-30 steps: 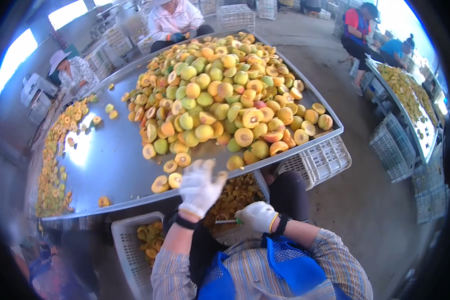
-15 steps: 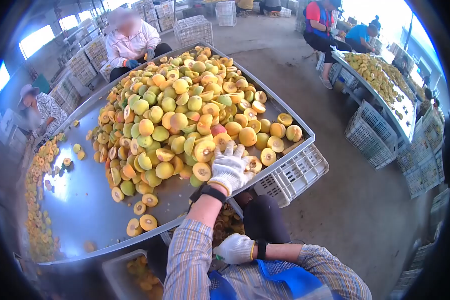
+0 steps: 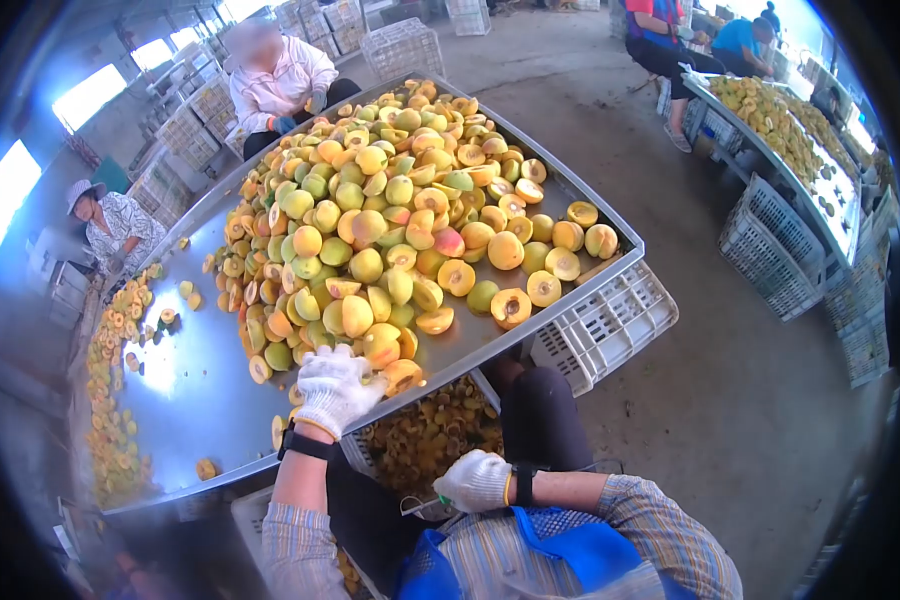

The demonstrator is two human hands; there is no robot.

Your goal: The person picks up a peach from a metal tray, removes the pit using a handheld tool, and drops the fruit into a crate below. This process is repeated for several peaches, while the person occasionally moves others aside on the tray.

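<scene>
A large heap of yellow-green apricots [image 3: 370, 225], many of them cut in half with brown centres, lies on a metal table [image 3: 210, 400]. My left hand [image 3: 335, 390], in a white knit glove, is at the table's near edge with its fingers against the front of the heap. Its thumb is apart from the fingers, beside an apricot half [image 3: 403, 377]; the fingertips are partly hidden. My right hand [image 3: 475, 481], also gloved, is closed in front of my body around a small tool with a green part [image 3: 443, 499] and a thin wire-like end. The glove hides most of it.
Below the table edge, a crate holds dark fruit pieces [image 3: 435, 430]. A white plastic crate [image 3: 605, 325] is under the right corner. Two people sit across the table, one in a pink jacket [image 3: 282, 80]. Another fruit-covered table [image 3: 780, 130] stands at right.
My left hand has moved left along the table edge, away from the right part of the heap. Apricots at the heap's front have shifted. My right hand stays about where it was.
</scene>
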